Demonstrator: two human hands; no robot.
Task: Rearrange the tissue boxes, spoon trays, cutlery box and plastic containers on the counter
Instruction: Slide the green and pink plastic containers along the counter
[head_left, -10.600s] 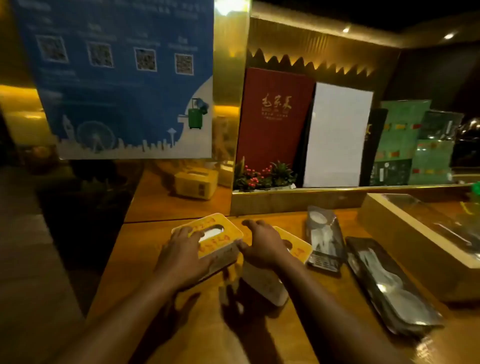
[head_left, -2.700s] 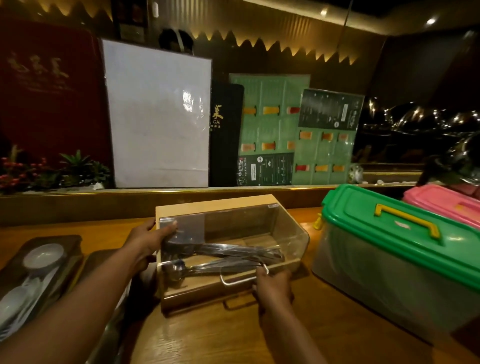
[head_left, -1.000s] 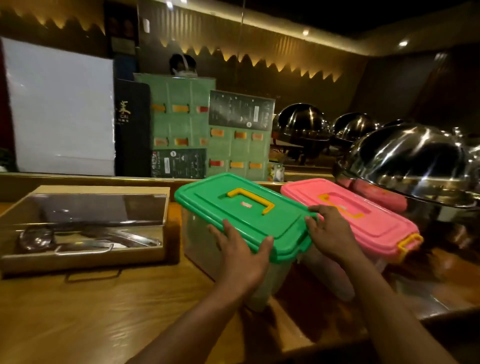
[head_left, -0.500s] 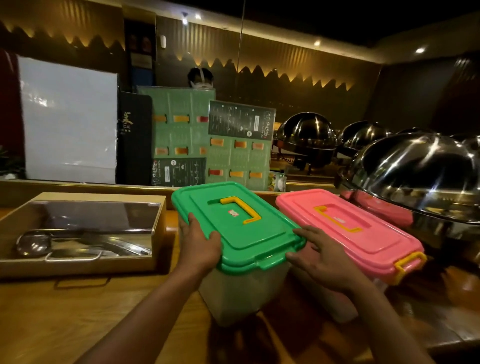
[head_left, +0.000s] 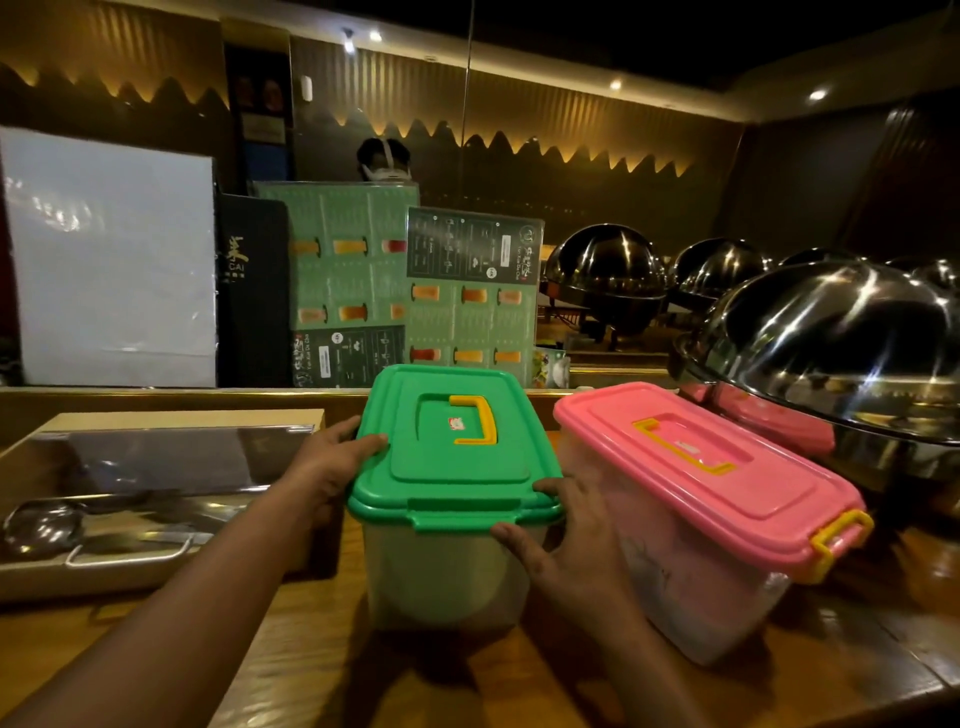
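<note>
Green-lidded container (head_left: 452, 499) stands on the wooden counter (head_left: 322, 670), gripped between both hands: the left hand (head_left: 327, 467) curls its fingers over the lid's left edge, and the right hand (head_left: 566, 540) spreads its fingers against the near right corner. Just beyond the right fingertips sits the pink-lidded container (head_left: 696, 509); behind the left hand lies the cutlery box (head_left: 130, 499). The container step appears underway. Next likely calls for sliding it square without bumping its pink neighbour.
</note>
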